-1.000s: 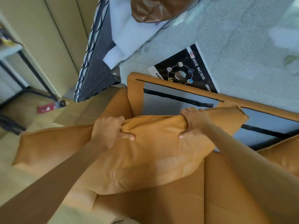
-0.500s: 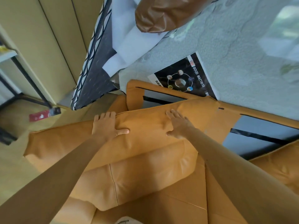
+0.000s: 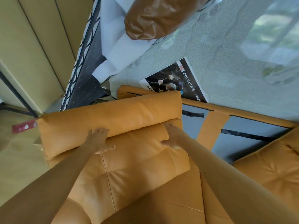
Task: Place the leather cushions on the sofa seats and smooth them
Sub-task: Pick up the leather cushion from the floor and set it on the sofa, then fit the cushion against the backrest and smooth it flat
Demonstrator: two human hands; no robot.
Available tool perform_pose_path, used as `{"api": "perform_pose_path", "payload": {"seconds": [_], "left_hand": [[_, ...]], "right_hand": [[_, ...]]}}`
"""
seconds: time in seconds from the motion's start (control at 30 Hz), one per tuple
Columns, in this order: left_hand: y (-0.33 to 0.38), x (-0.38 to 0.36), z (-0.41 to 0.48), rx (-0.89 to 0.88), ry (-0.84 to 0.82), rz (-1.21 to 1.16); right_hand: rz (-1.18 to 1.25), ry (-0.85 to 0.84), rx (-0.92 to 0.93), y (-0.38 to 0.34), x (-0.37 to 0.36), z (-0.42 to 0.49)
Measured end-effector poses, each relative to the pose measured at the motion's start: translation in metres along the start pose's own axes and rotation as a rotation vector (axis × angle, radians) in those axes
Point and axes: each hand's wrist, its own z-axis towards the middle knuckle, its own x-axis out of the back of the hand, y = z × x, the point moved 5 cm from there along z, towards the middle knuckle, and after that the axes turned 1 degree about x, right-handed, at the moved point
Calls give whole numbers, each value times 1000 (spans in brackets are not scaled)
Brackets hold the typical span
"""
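Note:
A tan leather cushion (image 3: 139, 162) lies on the left seat of the tan sofa frame (image 3: 213, 128), and its thick far edge (image 3: 110, 117) stands up against the sofa back. My left hand (image 3: 99, 141) presses flat on the cushion at the fold, fingers spread. My right hand (image 3: 174, 137) presses flat on the same fold further right, fingers tucked under the raised edge. Neither hand grips anything. To the right the sofa's grey seat base (image 3: 242, 143) with black straps is bare. Another tan cushion (image 3: 271, 165) rests at the right edge.
Behind the sofa leans a pale quilted mattress (image 3: 226, 46) with a black label (image 3: 174, 81). A brown plastic-wrapped bundle (image 3: 153, 18) sits above. A dark mattress edge (image 3: 84, 73) and beige wall panels (image 3: 32, 46) are at the left, with a red-tagged item (image 3: 24, 127) on the floor.
The cushion went down from being held up onto the left seat and slid toward the back. Both hands released their grip and now press flat on it.

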Motion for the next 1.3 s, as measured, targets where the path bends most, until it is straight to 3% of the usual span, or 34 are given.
{"api": "perform_pose_path", "payload": {"seconds": [0.2,0.6,0.93,1.3], "left_hand": [[33,-4,-5,-67,94,-131],[129,25,-33,-163,286,-706],[279,24,-92,-459,149,-731],[489,-18,-239,-675,27,-868]], "right_hand": [[45,6,-6,-9,-6,-3],[268,117,-144,-7,-24,-22],[582,326,-411,116,-34,-131],[784,609,-602,265,-80,-346]]}}
